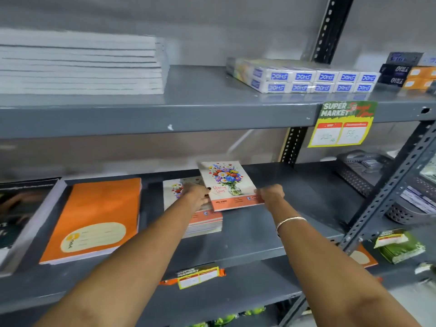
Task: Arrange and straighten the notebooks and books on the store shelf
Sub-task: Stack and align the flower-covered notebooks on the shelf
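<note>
**Squaring a lifted floral notebook over its stack**

The floral notebook was held tilted above the middle shelf, its left lower corner overlapping the floral stack and the rest of it jutting to the right of that pile; the left hand pinched its left edge, fingers closed on the cover, and the right hand gripped its lower right corner in the same closed fashion; a bangle showed on the right wrist. To finish the step well, it seemed best to turn the notebook until its edges ran parallel with the pile, slide it left until the corners met, then lower it flat and press both sides before letting go; releasing it skewed risked an overhang. Just left of the stack lay the orange notebooks, apparently tidy; on the upper shelf sat a white stack and boxes marked DOMS; a price tag hung from that shelf's lip.
</note>
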`<act>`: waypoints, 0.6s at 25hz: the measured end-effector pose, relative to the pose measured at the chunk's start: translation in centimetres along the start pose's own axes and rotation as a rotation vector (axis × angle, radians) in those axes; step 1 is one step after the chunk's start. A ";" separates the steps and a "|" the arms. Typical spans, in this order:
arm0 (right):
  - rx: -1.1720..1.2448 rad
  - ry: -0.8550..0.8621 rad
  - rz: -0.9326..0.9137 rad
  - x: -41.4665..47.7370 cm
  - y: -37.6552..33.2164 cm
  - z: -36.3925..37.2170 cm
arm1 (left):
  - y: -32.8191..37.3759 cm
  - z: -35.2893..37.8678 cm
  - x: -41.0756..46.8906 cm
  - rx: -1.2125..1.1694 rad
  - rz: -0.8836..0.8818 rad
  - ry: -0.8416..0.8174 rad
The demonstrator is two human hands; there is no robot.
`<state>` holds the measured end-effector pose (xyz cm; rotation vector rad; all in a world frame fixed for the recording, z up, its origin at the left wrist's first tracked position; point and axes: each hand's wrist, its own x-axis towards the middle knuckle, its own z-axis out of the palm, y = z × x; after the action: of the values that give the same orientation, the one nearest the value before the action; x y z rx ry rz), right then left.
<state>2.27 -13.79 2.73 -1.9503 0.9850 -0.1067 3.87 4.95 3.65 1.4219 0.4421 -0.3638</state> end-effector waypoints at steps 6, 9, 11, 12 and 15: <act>0.015 -0.145 -0.066 -4.5 -2.2 6.5 | 0.7 -8.5 0.9 0.167 0.108 0.169; -0.035 -0.090 -0.052 -6.0 -2.0 8.2 | -0.4 -10.6 1.2 0.259 0.146 0.207; -0.035 -0.076 -0.046 -6.2 -1.5 8.9 | -1.1 -11.2 1.5 0.275 0.165 0.223; -0.022 -0.066 -0.042 -6.4 -1.2 9.1 | -1.5 -11.3 1.8 0.281 0.173 0.231; 0.008 -0.043 -0.064 -6.5 -0.6 9.4 | -2.4 -11.5 2.3 0.302 0.184 0.251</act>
<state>2.34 -2.79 -0.26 -1.9690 0.8934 -0.1048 3.75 16.17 -0.60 1.7983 0.4682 -0.1037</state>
